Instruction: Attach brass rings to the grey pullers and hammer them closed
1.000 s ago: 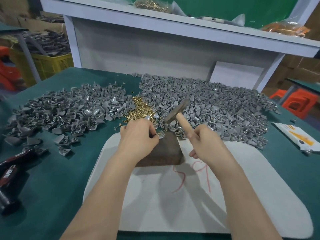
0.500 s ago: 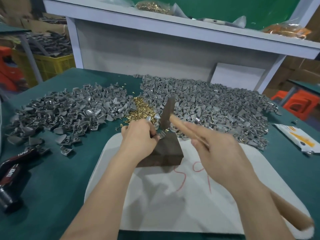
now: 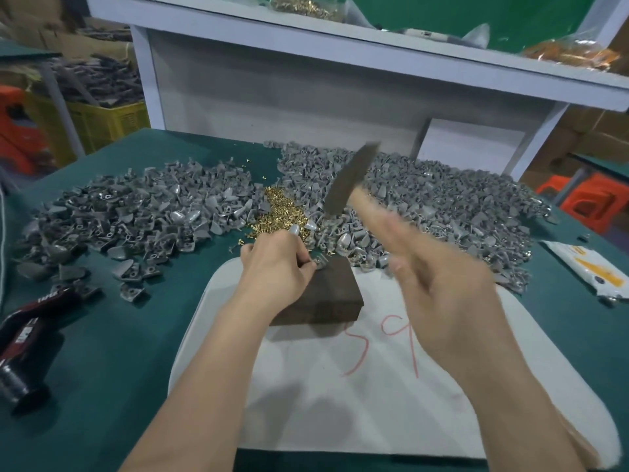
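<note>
I see a white rounded board [image 3: 323,413] with red scrawl under the left hand [image 3: 275,264] and right hand [image 3: 442,301]. It lies on the dark green felt tabletop [image 3: 102,352]. Well left of the left hand lies a black-and-red cylindrical tool [image 3: 27,335]. Right of the right hand lies a white-and-orange plastic packet [image 3: 589,270]. Beyond the hands stands a white shelf unit [image 3: 272,90], with a yellow plastic crate [image 3: 105,120] far left and orange plastic stools [image 3: 592,199] far right.

Centre frame, the brass rings [image 3: 275,216] gleam glossy gold. The grey pullers [image 3: 136,212] around them look like dull metal, a few faces shiny. The hammer [image 3: 352,180] has a pale wooden handle and a matt dark head. Lower down: matt green cloth [image 3: 102,335], smooth white board [image 3: 340,403].
</note>
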Action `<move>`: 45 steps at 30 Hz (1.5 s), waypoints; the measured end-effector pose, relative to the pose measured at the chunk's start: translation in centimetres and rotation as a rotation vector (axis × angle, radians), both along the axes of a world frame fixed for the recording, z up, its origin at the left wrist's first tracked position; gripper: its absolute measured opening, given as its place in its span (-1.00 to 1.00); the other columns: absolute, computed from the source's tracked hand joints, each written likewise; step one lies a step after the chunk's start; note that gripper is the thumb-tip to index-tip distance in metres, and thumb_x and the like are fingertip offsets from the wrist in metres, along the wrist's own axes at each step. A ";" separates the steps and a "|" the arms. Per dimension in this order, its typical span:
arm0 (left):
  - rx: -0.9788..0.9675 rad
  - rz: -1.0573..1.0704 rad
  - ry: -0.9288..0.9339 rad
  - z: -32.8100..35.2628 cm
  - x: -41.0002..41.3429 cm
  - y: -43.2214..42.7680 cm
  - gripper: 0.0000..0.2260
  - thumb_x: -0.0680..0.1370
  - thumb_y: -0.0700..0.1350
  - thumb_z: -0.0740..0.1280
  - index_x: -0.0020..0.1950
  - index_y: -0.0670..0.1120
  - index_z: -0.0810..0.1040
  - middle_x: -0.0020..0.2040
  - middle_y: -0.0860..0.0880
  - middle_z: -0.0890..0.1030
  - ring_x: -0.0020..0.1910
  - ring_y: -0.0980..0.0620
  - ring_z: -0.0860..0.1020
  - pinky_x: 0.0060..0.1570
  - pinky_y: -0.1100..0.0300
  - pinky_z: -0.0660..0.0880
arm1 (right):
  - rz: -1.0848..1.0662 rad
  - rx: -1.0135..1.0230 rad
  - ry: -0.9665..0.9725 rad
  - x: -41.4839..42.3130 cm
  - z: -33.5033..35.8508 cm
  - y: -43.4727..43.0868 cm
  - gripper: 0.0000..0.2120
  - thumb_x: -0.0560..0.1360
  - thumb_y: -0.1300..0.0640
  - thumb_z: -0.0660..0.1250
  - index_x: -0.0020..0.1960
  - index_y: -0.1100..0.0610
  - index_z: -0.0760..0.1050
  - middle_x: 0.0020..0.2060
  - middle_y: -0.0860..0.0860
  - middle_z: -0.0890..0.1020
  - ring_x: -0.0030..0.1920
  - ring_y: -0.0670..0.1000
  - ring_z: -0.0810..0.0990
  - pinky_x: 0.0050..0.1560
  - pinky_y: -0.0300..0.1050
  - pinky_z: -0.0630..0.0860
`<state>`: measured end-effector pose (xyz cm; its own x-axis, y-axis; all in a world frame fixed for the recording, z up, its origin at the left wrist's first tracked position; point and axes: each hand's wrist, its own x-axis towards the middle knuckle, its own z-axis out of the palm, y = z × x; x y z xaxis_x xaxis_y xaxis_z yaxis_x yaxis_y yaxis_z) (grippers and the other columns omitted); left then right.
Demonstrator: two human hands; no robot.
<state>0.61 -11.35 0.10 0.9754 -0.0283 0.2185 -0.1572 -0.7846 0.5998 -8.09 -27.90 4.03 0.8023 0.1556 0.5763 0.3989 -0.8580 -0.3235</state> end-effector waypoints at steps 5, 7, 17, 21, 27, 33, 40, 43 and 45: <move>0.031 -0.011 0.022 0.1 -0.1 0.0 -0.83 0.51 0.00 0.39 -0.28 0.06 0.52 -0.12 0.10 0.57 0.07 -0.02 0.46 0.08 0.08 0.21 | -0.060 -0.126 0.226 1.3 -0.8 -1.0 -0.44 0.54 0.10 0.24 0.27 -0.52 0.18 -0.29 -0.44 0.48 -0.32 -0.32 0.42 -0.31 -0.49 0.32; 0.040 -0.010 0.006 0.1 0.0 0.0 -0.85 0.51 -0.02 0.38 -0.26 0.06 0.55 -0.13 0.10 0.57 0.06 -0.03 0.47 0.10 0.06 0.22 | -0.127 -0.003 0.186 2.4 -1.6 -1.5 -0.54 0.55 0.11 0.23 0.34 -0.32 0.31 -0.17 -0.31 0.51 -0.24 -0.21 0.43 -0.29 -0.31 0.31; -0.061 0.019 -0.016 0.5 -0.3 0.1 -0.88 0.54 0.00 0.34 -0.21 0.12 0.52 -0.07 0.13 0.60 0.11 0.00 0.47 0.03 0.11 0.12 | -0.328 0.107 0.563 8.2 -5.6 -1.5 -0.71 0.50 -0.09 0.31 0.15 0.01 0.53 -0.09 -0.02 0.62 -0.18 0.00 0.53 -0.30 -0.20 0.34; -0.135 0.013 -0.021 0.4 -0.2 0.2 -0.91 0.55 -0.01 0.33 -0.16 0.12 0.51 -0.20 0.19 0.55 0.03 0.06 0.52 0.08 0.13 0.22 | -0.300 0.092 0.277 7.8 -4.0 -0.6 -0.57 0.44 -0.24 0.22 0.20 -0.05 0.54 0.05 0.02 0.56 0.06 0.04 0.54 0.08 -0.12 0.44; -0.346 0.008 -0.070 0.4 0.2 0.5 -0.85 0.55 -0.15 0.32 0.10 0.00 0.58 -0.08 0.09 0.60 0.04 0.06 0.55 0.12 0.20 0.42 | 0.012 0.325 0.462 10.0 -1.0 3.9 -0.88 0.54 0.13 0.30 -0.14 0.01 0.58 -0.27 -0.09 0.63 -0.23 -0.05 0.60 -0.13 -0.08 0.55; -0.966 0.317 -0.212 1.0 1.0 2.2 -0.86 0.58 -0.20 0.27 0.08 0.00 0.52 -0.12 0.21 0.57 -0.07 0.34 0.54 -0.05 0.48 0.40 | -0.304 0.489 0.267 14.7 1.1 2.9 -0.85 0.58 0.15 0.23 0.06 0.09 0.56 -0.04 -0.01 0.63 -0.19 -0.06 0.57 -0.19 -0.26 0.46; -1.437 0.509 -0.160 0.9 1.4 3.5 -0.88 0.59 -0.19 0.23 0.00 0.03 0.47 0.08 0.02 0.56 0.03 0.18 0.53 0.07 0.28 0.39 | -0.167 0.159 0.506 15.3 -1.9 5.1 -0.90 0.50 0.06 0.36 0.02 0.01 0.57 -0.13 -0.08 0.57 -0.39 -0.23 0.50 -0.29 -0.30 0.44; -1.474 0.542 -0.184 0.9 1.5 3.5 -0.88 0.60 -0.20 0.20 0.05 0.00 0.45 0.05 0.00 0.52 -0.01 0.13 0.48 0.04 0.29 0.36 | -0.096 0.075 0.551 15.9 -2.3 7.0 -0.80 0.48 0.08 0.39 0.10 0.02 0.57 -0.03 0.00 0.62 -0.21 -0.02 0.62 -0.02 -0.02 0.58; -1.494 0.554 -0.187 0.9 1.6 3.5 -0.89 0.60 -0.20 0.19 0.07 -0.02 0.44 0.05 0.00 0.50 0.00 0.12 0.47 0.03 0.27 0.34 | -0.066 -0.057 0.527 16.6 -2.6 8.6 -0.73 0.48 0.08 0.38 0.17 0.00 0.55 0.10 0.02 0.62 -0.04 0.02 0.58 0.07 -0.03 0.54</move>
